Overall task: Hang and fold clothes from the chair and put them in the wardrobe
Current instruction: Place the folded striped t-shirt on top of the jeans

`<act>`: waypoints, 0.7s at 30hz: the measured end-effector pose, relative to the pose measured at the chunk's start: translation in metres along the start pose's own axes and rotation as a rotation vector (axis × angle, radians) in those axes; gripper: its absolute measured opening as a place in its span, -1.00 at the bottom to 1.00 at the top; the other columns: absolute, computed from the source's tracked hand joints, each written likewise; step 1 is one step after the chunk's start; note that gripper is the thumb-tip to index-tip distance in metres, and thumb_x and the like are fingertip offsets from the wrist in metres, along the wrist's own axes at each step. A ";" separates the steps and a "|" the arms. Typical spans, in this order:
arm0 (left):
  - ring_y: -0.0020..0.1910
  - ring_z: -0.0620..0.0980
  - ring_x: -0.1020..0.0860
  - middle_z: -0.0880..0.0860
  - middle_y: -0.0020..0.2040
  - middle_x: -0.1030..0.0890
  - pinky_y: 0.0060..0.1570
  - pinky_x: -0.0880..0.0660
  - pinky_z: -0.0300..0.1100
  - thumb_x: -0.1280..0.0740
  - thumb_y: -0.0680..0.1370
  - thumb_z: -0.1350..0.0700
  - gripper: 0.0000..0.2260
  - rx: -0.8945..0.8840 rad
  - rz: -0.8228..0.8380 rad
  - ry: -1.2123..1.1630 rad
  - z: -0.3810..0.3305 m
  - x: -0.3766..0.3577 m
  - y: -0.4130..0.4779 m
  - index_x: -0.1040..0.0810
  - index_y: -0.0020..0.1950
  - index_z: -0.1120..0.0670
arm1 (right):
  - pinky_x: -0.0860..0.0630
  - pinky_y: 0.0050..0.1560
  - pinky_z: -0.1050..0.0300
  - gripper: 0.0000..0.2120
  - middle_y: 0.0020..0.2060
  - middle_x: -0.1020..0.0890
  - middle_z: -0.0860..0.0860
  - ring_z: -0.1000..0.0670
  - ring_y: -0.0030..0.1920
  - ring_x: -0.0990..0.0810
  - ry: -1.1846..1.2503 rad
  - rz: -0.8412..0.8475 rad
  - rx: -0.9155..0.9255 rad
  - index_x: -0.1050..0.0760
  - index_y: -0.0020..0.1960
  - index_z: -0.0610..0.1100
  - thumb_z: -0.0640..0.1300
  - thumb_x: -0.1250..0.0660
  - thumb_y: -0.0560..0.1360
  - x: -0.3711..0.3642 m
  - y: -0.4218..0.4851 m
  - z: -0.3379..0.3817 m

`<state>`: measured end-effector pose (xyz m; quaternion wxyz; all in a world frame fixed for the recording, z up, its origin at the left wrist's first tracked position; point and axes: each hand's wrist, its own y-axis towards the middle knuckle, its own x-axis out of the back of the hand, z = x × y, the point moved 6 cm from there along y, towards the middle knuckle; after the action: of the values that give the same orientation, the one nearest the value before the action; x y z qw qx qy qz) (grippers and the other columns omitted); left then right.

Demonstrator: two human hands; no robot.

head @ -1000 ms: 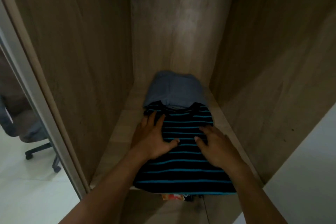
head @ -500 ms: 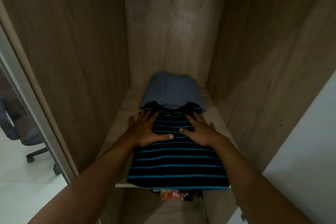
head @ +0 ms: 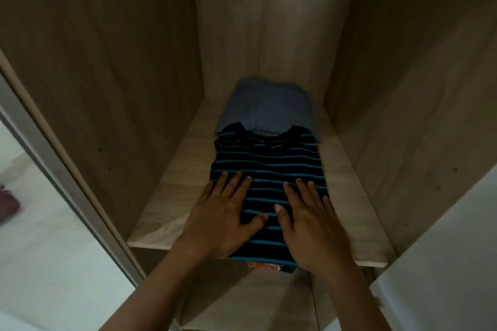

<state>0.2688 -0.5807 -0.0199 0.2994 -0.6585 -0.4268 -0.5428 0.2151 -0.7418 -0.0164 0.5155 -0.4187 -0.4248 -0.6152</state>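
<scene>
While both flat, fingers straight, left hand [head: 220, 219] and right hand [head: 312, 226] press folded black shirt [head: 269, 164], teal stripes, on pale wood-grain shelf [head: 166, 201]; blue folded cloth [head: 266, 110] behind.

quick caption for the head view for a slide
The left hand and right hand flat on a folded striped shirt on the wardrobe shelf, blue garment behind.
</scene>
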 end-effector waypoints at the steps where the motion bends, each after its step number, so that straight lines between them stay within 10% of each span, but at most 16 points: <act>1: 0.60 -0.06 0.20 -0.10 0.64 0.14 0.56 0.19 -0.05 0.24 0.38 -0.51 -0.13 -0.005 -0.002 -0.001 0.000 0.000 0.001 0.17 0.63 -0.13 | 0.20 0.58 0.02 -0.14 0.63 0.07 0.04 0.04 0.60 0.19 -0.001 0.000 0.003 0.09 0.63 0.07 0.32 0.47 0.39 0.000 0.000 0.000; 10: 0.39 0.03 -0.27 0.04 0.41 -0.33 0.41 -0.29 -0.07 0.08 0.45 -0.49 -0.16 -0.005 -0.176 0.000 0.000 0.007 -0.009 -0.20 0.59 -0.03 | 0.22 0.58 0.01 -0.42 0.62 0.08 0.04 0.02 0.60 0.19 -0.022 0.066 -0.005 0.09 0.63 0.05 0.20 0.16 0.66 -0.006 0.006 -0.003; 18: 0.49 0.05 -0.29 0.05 0.54 -0.27 0.41 -0.34 -0.03 -0.08 0.52 -0.41 -0.26 -0.001 -0.212 -0.131 0.011 0.041 -0.077 -0.26 0.56 0.02 | -0.06 0.56 -0.14 -0.44 0.59 -0.17 -0.01 -0.05 0.58 -0.11 0.331 -0.014 0.071 -0.09 0.61 0.03 0.15 -0.09 0.66 0.032 -0.026 0.025; 21: 0.45 0.04 -0.34 0.00 0.55 -0.25 0.31 -0.38 -0.08 -0.23 0.57 -0.28 -0.40 0.070 -0.262 -0.116 0.031 0.057 -0.153 -0.27 0.54 -0.04 | 0.12 0.57 -0.19 -0.47 0.57 -0.20 0.01 -0.06 0.58 -0.08 0.234 -0.025 0.142 -0.14 0.60 0.02 0.12 -0.08 0.67 0.030 -0.067 0.071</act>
<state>0.1502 -0.4705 0.0180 0.2236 -0.6167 -0.5444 -0.5228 0.1507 -0.6752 0.0271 0.5820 -0.3012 -0.4094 -0.6347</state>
